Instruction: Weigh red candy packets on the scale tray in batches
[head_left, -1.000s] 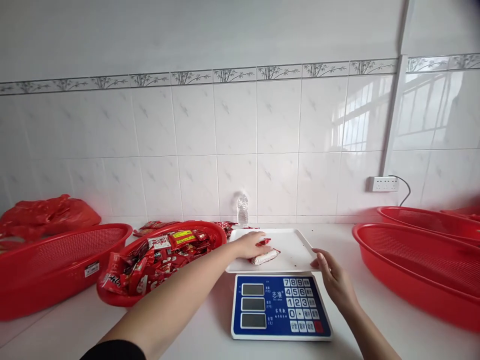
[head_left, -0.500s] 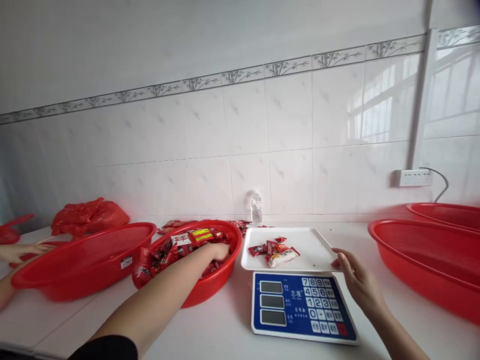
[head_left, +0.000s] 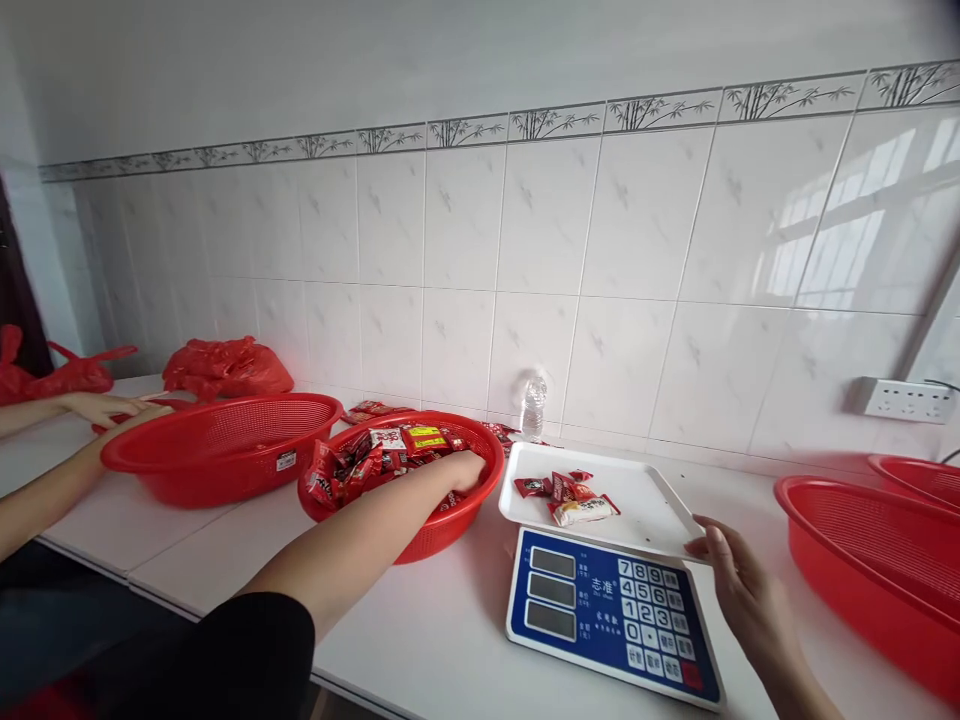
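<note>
My left hand (head_left: 466, 470) reaches into a red basket (head_left: 491, 482) filled with red-wrapped snack packets (head_left: 375, 462). Its fingers are hidden among the packets at the basket's right side. With thumb and fingers, my right hand (head_left: 724, 560) grips the right front corner of a white tray (head_left: 645, 500). Several small packets and a white-and-red wrapped bar (head_left: 585, 510) lie on the tray's left half. Just in front of the tray is a blue scale (head_left: 607, 620) with three grey displays and a keypad.
An empty-looking red basket (head_left: 225, 480) stands left, beside another person's hands (head_left: 112, 410). Red bags (head_left: 225, 368) lie behind it. A clear bottle (head_left: 533, 405) stands near the wall. More red baskets (head_left: 862, 550) are at the right, below a wall socket (head_left: 907, 400).
The view has turned left, showing more of the other person's arms and the red bags. My left hand stays in the basket and my right hand stays on the tray's corner.
</note>
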